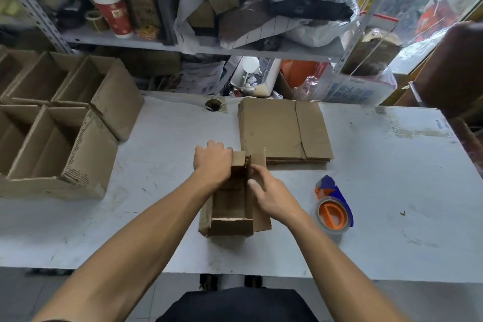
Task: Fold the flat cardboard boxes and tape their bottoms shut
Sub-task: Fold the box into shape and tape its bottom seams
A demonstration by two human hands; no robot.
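One small cardboard box (231, 206) sits nearest, right in the middle of the white table (392, 191), half opened up so you can look down into its long narrow inside, plain brown corrugated with rough torn-looking edges and its flaps sticking out at both ends. Two bare hands are on it: the left hand (213, 162) is curled over the far left corner, gripping the wall and flap there, and the right hand (271, 197) is pretty relaxed, fingers mostly straight, touching the right wall of the box from outside without really wrapping round anything. Just to the right of that there's one tape dispenser (333, 204), orange and blue plastic with a roll of clear tape on it, lying on the table apart from the box. A bit further back, one stack of flat boxes (283, 129), same brown cardboard, creased and slotted, squared up neatly; can't count the sheets from here. Off to the left are the finished boxes (60, 123), open tops facing up, at least five that I can see, packed side by side. The table is scuffed and smudgy, with one round cable hole (213, 104) near its back edge. Behind that is a metal shelf (156, 43) crammed with bags, cardboard and one red paper cup (113, 12).
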